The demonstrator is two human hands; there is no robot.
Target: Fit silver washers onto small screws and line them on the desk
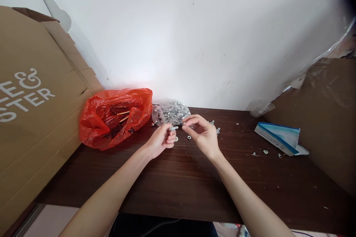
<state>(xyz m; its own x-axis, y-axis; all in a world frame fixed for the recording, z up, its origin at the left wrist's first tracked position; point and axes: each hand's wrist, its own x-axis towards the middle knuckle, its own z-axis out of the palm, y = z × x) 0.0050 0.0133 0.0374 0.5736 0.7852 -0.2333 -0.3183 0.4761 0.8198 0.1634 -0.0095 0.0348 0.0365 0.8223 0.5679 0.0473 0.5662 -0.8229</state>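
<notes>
My left hand (162, 139) is closed, with a small silver bolt (174, 128) held between thumb and forefinger, its shank pointing right. Just to the right, my right hand (202, 133) pinches a tiny piece at the tips of thumb and forefinger, too small to name. The two hands are close but apart. Behind them lies a clear plastic bag (175, 113) full of small shiny metal parts. On the table below the fingers are a dark-centred ring or nut (189, 137) and a pale washer (176, 139). Small silver pieces (218, 131) lie beyond my right hand.
A red plastic bag (91, 118) with dark and brass-coloured parts stands open on the left, against a large cardboard box (33, 148). On the right, a blue and white carton (278, 139) and white scraps (265, 152) lie on the dark wooden table (178, 189). A white wall rises behind.
</notes>
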